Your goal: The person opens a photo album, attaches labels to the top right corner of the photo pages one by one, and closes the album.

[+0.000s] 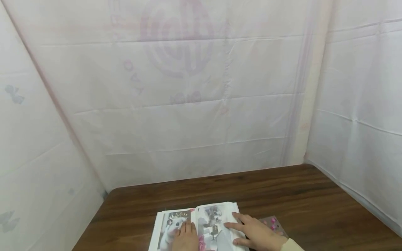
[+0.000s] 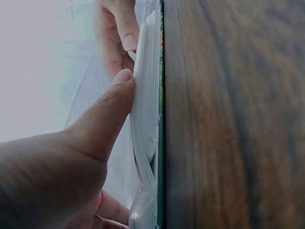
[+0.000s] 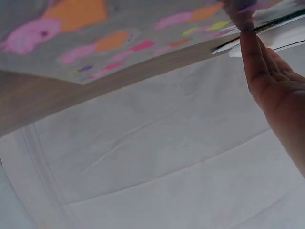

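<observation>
1. White fabric sheets (image 1: 201, 129) surround the wood-grain surface (image 1: 132, 216).
2. Open illustrated book (image 1: 216, 223), near centre: pages (image 2: 147, 71) probably crease easily; lift by cover edges (image 2: 160, 143).
3. Left hand (image 1: 186, 237) lies by the gutter (image 1: 195, 217), right hand (image 1: 255, 233) on the right page, fingers extended, neither gripping.

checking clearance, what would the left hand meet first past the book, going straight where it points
Probably the white sheet behind the table, once the left hand passes the book; depth unclear.
</observation>
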A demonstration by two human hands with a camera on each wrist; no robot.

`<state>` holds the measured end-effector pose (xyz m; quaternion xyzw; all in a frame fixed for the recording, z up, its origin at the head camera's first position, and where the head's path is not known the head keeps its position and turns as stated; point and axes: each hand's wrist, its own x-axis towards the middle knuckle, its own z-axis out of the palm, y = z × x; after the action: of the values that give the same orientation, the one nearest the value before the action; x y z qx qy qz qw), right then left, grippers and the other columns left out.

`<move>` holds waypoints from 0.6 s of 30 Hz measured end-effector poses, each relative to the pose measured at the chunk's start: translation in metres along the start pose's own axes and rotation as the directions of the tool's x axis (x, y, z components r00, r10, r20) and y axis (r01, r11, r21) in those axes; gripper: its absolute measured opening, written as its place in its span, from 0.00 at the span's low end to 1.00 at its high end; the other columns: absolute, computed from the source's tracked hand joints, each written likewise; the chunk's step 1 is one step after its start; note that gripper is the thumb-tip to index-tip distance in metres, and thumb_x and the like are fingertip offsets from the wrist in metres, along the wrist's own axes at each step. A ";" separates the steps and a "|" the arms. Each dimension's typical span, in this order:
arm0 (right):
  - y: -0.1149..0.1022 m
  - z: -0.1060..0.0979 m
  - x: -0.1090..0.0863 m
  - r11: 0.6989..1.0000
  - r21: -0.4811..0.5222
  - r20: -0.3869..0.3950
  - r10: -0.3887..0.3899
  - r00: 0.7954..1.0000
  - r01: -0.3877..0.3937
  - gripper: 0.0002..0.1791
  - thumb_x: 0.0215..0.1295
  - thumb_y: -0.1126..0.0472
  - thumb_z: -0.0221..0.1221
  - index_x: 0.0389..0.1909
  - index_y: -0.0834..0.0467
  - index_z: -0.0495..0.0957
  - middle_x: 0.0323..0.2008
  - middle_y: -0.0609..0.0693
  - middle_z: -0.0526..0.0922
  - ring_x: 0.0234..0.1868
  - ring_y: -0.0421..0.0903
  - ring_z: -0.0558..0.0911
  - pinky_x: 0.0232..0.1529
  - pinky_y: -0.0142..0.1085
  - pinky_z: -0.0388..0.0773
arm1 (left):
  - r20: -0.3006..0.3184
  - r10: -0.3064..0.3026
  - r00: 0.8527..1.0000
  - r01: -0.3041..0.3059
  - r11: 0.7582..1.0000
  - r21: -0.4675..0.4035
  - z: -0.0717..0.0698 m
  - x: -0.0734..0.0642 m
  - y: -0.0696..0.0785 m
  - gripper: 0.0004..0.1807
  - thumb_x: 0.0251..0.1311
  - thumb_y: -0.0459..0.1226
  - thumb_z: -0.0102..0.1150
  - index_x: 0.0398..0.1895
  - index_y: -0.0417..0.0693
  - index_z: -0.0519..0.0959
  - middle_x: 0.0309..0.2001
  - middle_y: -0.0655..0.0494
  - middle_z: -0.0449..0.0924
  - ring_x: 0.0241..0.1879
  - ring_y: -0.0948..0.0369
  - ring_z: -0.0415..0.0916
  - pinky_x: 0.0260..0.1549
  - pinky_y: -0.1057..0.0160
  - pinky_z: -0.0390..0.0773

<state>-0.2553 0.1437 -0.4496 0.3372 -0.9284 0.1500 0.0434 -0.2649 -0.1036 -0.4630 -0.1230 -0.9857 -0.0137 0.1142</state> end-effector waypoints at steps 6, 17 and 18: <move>-0.001 0.004 -0.002 0.999 -0.034 -0.038 -0.013 0.999 0.012 0.29 0.61 0.37 0.44 0.63 0.42 0.62 0.62 0.61 0.64 0.53 0.61 0.72 0.40 0.62 0.72 | 0.184 0.013 0.983 0.005 0.996 -0.095 -0.014 0.001 -0.002 0.54 0.37 0.67 0.55 0.55 0.29 0.67 0.58 0.36 0.66 0.58 0.43 0.63 0.52 0.43 0.67; -0.002 0.007 0.000 0.999 -0.028 -0.037 0.019 0.999 -0.020 0.29 0.60 0.35 0.43 0.62 0.40 0.63 0.62 0.60 0.65 0.53 0.60 0.73 0.40 0.62 0.72 | 0.168 0.110 0.980 -0.098 0.992 -0.078 -0.027 -0.006 0.004 0.60 0.32 0.74 0.47 0.56 0.30 0.66 0.58 0.34 0.66 0.59 0.42 0.64 0.54 0.44 0.66; -0.002 0.007 0.000 0.999 -0.025 -0.034 0.026 0.999 -0.027 0.30 0.60 0.35 0.43 0.61 0.40 0.63 0.62 0.59 0.65 0.53 0.60 0.73 0.40 0.62 0.72 | 0.167 0.134 0.977 -0.126 0.990 -0.059 -0.028 -0.006 0.006 0.59 0.34 0.74 0.45 0.57 0.32 0.66 0.59 0.35 0.66 0.59 0.42 0.64 0.54 0.45 0.67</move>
<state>-0.2540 0.1397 -0.4552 0.3219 -0.9337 0.1444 0.0614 -0.2514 -0.1007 -0.4373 -0.1905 -0.9811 -0.0194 0.0271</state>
